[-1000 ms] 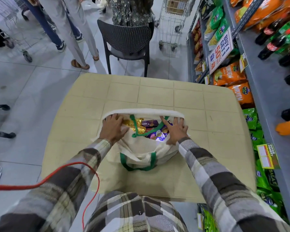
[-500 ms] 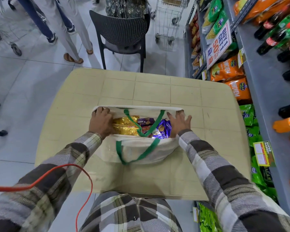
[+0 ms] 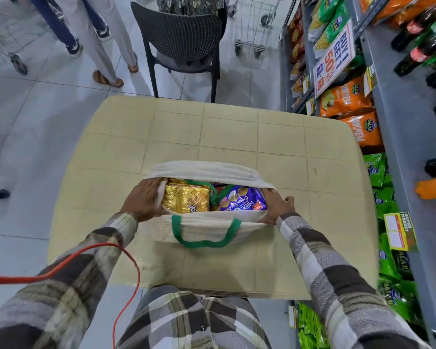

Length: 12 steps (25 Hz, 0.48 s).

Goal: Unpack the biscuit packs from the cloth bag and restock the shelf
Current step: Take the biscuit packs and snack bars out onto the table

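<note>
While the cloth bag (image 3: 207, 227) sits on the bench (image 3: 227, 132) at 6 o'clock, left hand (image 3: 144, 200) and right hand (image 3: 275, 205), fingers spread, stretch its mouth, probably to expose the gold pack (image 3: 185, 199) and purple pack (image 3: 242, 200).
</note>
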Motion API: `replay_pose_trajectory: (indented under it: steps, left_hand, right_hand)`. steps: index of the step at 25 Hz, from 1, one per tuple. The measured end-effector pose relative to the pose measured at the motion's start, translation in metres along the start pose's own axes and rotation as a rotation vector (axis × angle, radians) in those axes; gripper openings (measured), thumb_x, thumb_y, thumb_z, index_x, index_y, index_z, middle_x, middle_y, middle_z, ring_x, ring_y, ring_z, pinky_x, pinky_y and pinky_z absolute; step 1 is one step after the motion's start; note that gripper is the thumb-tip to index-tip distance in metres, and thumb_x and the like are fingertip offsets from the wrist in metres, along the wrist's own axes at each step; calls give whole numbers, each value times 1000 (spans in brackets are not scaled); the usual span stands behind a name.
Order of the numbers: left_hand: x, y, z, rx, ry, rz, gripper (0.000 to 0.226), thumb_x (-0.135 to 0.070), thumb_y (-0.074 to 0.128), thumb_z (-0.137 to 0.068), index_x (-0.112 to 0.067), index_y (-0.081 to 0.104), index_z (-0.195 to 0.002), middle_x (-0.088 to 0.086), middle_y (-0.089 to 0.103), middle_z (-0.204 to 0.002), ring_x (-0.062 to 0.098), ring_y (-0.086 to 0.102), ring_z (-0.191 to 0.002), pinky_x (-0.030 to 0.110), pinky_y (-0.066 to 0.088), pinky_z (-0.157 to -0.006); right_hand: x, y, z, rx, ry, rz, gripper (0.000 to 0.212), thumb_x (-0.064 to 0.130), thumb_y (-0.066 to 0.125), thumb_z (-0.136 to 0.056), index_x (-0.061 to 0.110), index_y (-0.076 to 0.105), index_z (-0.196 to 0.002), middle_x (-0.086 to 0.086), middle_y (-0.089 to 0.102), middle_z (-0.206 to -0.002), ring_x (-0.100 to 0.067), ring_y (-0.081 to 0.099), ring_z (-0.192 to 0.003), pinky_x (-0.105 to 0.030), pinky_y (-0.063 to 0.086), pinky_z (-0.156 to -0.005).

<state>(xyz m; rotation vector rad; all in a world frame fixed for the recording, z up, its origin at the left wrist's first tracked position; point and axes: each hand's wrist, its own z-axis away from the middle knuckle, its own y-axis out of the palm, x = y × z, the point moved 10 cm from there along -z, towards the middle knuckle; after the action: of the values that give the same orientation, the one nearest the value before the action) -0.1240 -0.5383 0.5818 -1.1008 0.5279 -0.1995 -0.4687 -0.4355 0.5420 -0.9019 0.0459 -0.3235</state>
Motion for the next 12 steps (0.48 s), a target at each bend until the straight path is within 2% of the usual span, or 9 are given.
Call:
replay_pose_trajectory:
  steps: [4,6,8,11,12]
  left_hand:
    - [5,-1,-1,-9,-64,180,115,-54,90,-55,-13,35,-148,9,42,-151,28,38,-137,39,28,-116]
    - [1,-5,1,2,-61,213,111,-52,89,-57,-15,36,-147,8,42,-151,29,37,-137,42,30,-117]
    - [-6,-15,-2,21,-21,203,96,-49,87,-64,-18,43,-144,5,47,-148,27,42,-134,43,36,-113]
    - [-11,-41,-9,-32,6,230,59,-33,84,-72,-21,62,-126,2,64,-127,23,58,-114,36,49,-96]
    - [-14,-50,-10,-81,7,208,49,-27,83,-74,-20,66,-120,2,67,-120,23,60,-108,33,49,-90]
  right_hand:
    - [6,3,9,-111,-58,-152,114,51,84,-61,34,18,-152,7,29,-158,-11,28,-144,-42,28,-98]
    - [6,2,11,-85,-88,-204,114,53,85,-63,32,18,-154,5,27,-158,-13,25,-145,-42,27,-101]
    - [10,-4,10,-10,-126,-177,109,51,84,-67,30,21,-154,4,30,-156,-16,26,-145,-38,25,-101]
    - [14,-28,6,-40,-160,-231,77,40,79,-76,26,46,-144,0,53,-144,-22,45,-134,-28,24,-95]
    - [13,-36,6,-94,-137,-250,63,37,77,-79,24,56,-137,-1,60,-136,-24,51,-129,-32,29,-98]
